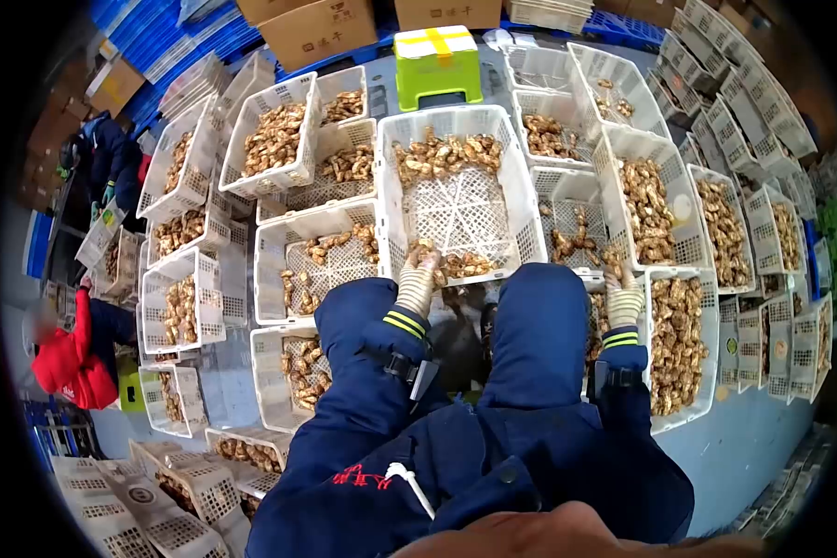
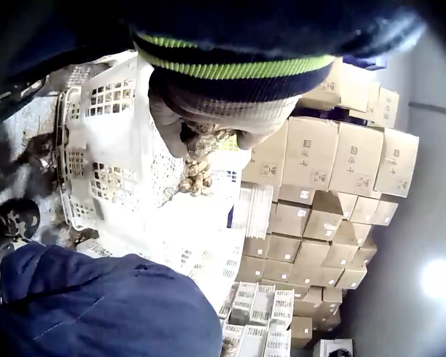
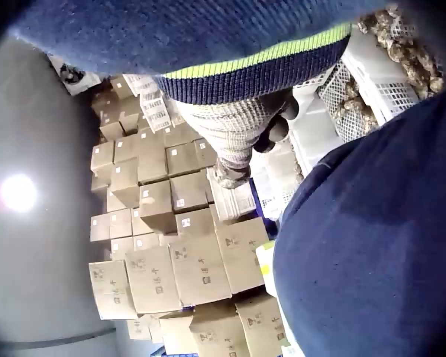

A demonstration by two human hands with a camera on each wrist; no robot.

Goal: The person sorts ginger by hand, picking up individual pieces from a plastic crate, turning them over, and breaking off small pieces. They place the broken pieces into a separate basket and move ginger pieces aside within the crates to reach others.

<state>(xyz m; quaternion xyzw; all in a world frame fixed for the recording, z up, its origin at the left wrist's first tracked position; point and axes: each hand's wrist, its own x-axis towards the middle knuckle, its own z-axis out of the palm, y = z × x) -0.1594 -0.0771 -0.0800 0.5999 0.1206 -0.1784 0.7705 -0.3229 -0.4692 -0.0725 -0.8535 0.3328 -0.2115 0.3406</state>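
Note:
The central white plastic crate [image 1: 534, 219] holds golden-brown knobbly pieces [image 1: 451, 153], bunched at its far end and along its near edge. At its near-left corner, my gloved left hand [image 1: 417, 286] pinches one brown knobbly piece [image 2: 206, 141] between thumb and fingers. My gloved right hand [image 1: 624, 302] is beside the crates to the right, fingers curled round a mottled brown piece [image 3: 231, 174], partly hidden by the glove. Beyond that hand lies a crate with a few scattered pieces [image 1: 575, 240]. A fuller crate of brown pieces [image 1: 676, 344] stands to its right.
More crates [image 1: 274, 126] of brown pieces stand stacked on both sides. A green stool [image 1: 437, 70] is beyond the central crate, before cardboard boxes [image 1: 321, 33]. A person in red [image 1: 73, 363] and another in dark clothes [image 1: 113, 158] are at the left. My knees flank the crate's near side.

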